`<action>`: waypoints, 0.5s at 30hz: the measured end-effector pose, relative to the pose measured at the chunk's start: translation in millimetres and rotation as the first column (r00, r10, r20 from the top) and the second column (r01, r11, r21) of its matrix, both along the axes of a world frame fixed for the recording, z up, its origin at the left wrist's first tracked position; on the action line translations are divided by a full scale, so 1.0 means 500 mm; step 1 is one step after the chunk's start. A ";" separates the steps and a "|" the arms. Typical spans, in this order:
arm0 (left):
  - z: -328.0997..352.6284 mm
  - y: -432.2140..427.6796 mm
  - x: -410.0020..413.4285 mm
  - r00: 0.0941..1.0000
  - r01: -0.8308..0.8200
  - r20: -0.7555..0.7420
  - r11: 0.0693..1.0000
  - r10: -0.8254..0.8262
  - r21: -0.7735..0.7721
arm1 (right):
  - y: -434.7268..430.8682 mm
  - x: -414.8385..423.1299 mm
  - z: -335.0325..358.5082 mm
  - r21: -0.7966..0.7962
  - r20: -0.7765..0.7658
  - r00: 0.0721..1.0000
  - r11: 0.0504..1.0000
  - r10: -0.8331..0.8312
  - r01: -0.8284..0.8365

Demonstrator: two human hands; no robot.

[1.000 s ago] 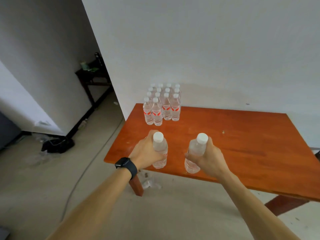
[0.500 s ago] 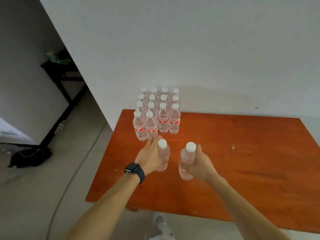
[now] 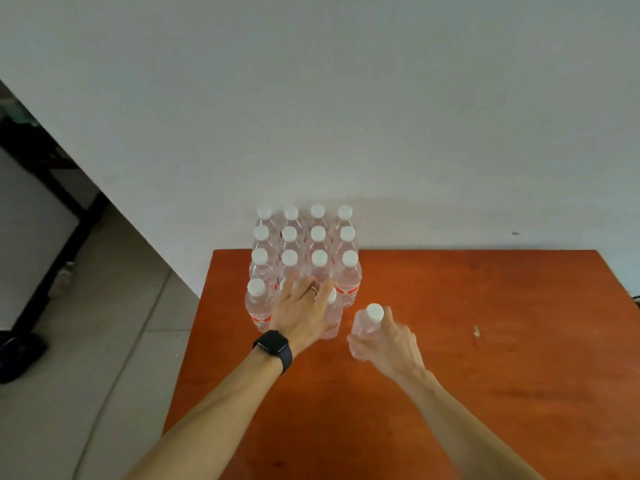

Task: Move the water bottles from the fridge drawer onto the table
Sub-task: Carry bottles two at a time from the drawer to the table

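The room is lit softly and evenly, and no glare is seen. A pale shadow is thrown on the wall [image 3: 398,223] at 3 o'clock from the bottles [image 3: 318,234]. The left hand [image 3: 300,315] is a little blurred. Lines are bent near the edges.

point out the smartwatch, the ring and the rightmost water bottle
smartwatch [image 3: 273,342]: head view, on its dark screen
ring [image 3: 313,289]: head view, on the band across the finger
rightmost water bottle [image 3: 363,328]: head view, on its clear shoulder below the cap

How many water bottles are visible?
16 bottles: twelve in three back rows, two in front (one mostly behind the left hand), one at that hand, one in the right hand.
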State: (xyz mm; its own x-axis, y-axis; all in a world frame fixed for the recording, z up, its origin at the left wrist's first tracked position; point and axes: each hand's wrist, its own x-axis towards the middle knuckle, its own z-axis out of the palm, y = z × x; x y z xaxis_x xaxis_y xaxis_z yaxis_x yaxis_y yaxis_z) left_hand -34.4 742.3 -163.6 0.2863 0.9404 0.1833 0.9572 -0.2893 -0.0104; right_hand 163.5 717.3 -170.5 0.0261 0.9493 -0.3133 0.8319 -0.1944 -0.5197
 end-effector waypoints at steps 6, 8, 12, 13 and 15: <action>-0.013 0.041 -0.014 0.999 -0.014 -0.037 0.994 0.011 -0.110 | 0.073 -0.040 -0.016 0.016 -0.143 0.989 0.999 -0.028 0.030; -0.026 0.046 -0.021 1.000 -0.027 -0.015 0.996 0.026 -0.090 | 0.079 -0.052 -0.026 0.062 -0.162 0.987 0.998 -0.013 0.023; -0.040 0.052 -0.035 1.000 -0.029 -0.009 0.998 0.029 -0.049 | 0.066 -0.062 -0.054 0.172 -0.184 0.982 0.985 0.028 0.004; -0.042 0.051 -0.037 1.000 -0.021 -0.018 0.999 0.020 -0.046 | 0.064 -0.061 -0.061 0.182 -0.200 0.979 0.983 0.041 -0.004; -0.041 0.049 -0.035 0.999 -0.005 -0.039 0.999 0.003 -0.050 | 0.064 -0.059 -0.072 0.190 -0.218 0.974 0.981 0.064 -0.022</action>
State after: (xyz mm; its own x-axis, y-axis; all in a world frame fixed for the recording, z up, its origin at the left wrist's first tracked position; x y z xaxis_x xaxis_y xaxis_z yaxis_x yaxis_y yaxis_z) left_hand -51.9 767.1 -184.1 0.2885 0.9493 0.1249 0.9575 -0.2865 -0.0335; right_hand 134.0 749.2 -206.7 -0.0664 0.9900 -0.1248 0.6969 -0.0435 -0.7158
